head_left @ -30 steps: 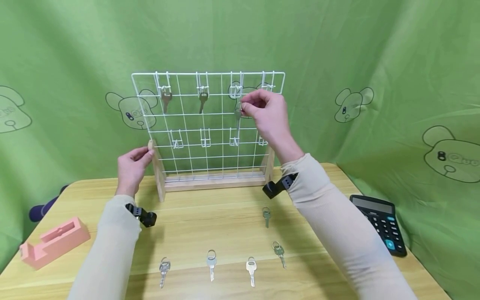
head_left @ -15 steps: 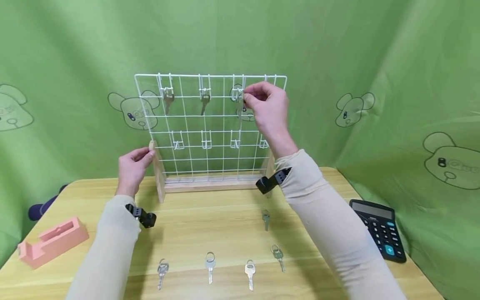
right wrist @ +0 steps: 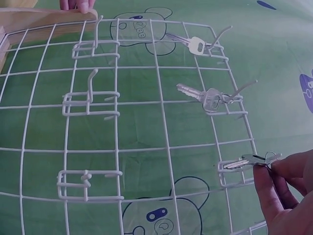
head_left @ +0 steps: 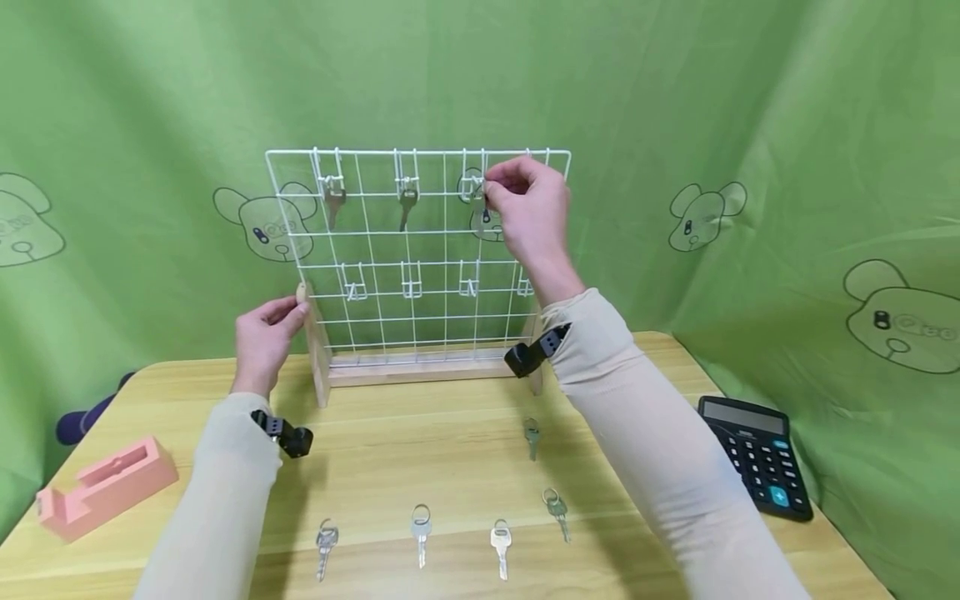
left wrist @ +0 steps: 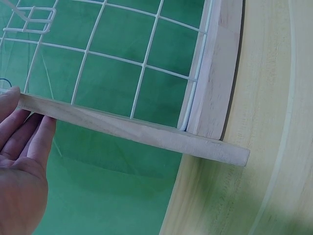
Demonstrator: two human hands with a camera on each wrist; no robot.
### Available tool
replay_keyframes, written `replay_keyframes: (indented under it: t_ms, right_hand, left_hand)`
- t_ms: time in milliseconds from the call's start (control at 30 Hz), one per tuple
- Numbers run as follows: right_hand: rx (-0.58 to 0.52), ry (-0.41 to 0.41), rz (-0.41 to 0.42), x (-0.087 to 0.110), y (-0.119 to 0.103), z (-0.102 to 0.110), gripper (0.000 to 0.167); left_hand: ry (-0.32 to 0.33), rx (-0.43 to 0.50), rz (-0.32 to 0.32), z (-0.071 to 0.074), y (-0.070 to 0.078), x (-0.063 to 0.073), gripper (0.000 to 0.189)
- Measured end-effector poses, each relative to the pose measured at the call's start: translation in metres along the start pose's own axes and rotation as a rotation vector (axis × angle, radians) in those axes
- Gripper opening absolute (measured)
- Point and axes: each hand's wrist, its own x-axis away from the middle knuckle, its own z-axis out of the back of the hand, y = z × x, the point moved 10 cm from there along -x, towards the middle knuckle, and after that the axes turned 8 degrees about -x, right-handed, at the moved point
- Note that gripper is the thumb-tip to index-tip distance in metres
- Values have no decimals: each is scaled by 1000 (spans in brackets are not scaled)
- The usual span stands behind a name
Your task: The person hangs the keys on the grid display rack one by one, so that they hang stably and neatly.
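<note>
My right hand [head_left: 532,208] pinches a silver key [right wrist: 252,160] with a ring, right at the third upper hook of the white wire grid rack [head_left: 442,152]. In the right wrist view the ring [right wrist: 272,155] overlaps the hook's tip, and the key's blade points into the grid. Two other keys, a left one [head_left: 333,200] and a second one [head_left: 408,202], hang from the first two upper hooks. With thumb and fingers, my left hand [head_left: 262,342] grips the top of the rack's left wooden post [left wrist: 137,129]. The fourth upper hook is mostly hidden behind my right hand.
Several ringed keys lie on the wooden table, among them a front left key [head_left: 326,542] and a back right key [head_left: 532,433]. A pink tape dispenser [head_left: 112,487] sits at left, a black calculator [head_left: 757,454] at right. Bare hooks [head_left: 412,283] line the lower row.
My right hand has lifted the key from below the third upper hook to the hook's height, then moved only slightly. The left hand keeps its place on the post.
</note>
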Motion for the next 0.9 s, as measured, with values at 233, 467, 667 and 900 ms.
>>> replay_keyframes:
  t_ms: [233, 467, 667, 900]
  right_hand:
    - [47, -17, 39, 2, 0, 3, 13]
    - [68, -115, 106, 19, 9, 10, 18]
    - [100, -229, 30, 39, 42, 23, 20]
    - [209, -313, 3, 60, 63, 33, 18]
  left_hand:
    - [4, -2, 0, 0, -1, -2, 47]
    - [-1, 26, -11, 0, -1, -3, 48]
    - [15, 73, -33, 1, 0, -4, 47]
    - [13, 78, -30, 0, 1, -3, 46]
